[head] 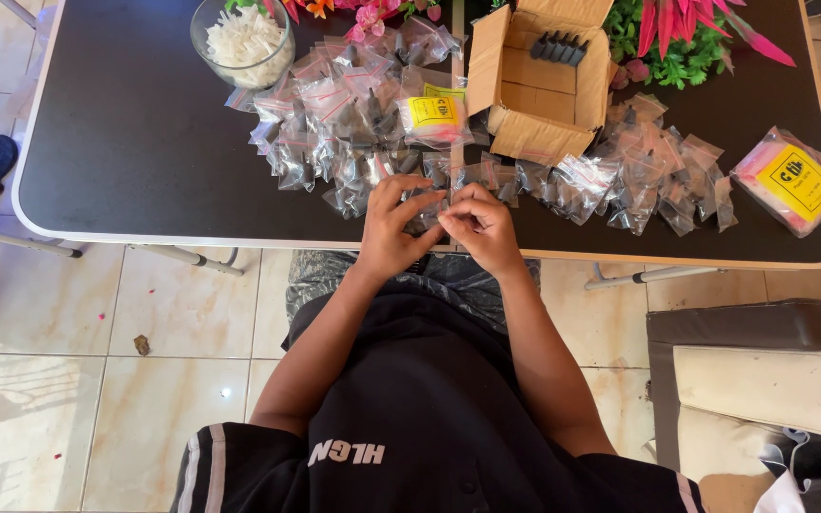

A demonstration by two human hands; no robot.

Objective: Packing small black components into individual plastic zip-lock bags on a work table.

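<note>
Bag: small clear plastic zip bag [427,211] with dark parts, at centre frame on the table's near edge.
Hands: our left hand [393,231] and right hand [480,228] pinch it between them, equally near.
Axis: we cannot tell.

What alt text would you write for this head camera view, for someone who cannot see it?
Seen from above, a person's left hand and right hand pinch a small clear bag at the edge of a black table. Piles of similar bags, an open cardboard box and a glass bowl of white pieces lie beyond.
</note>
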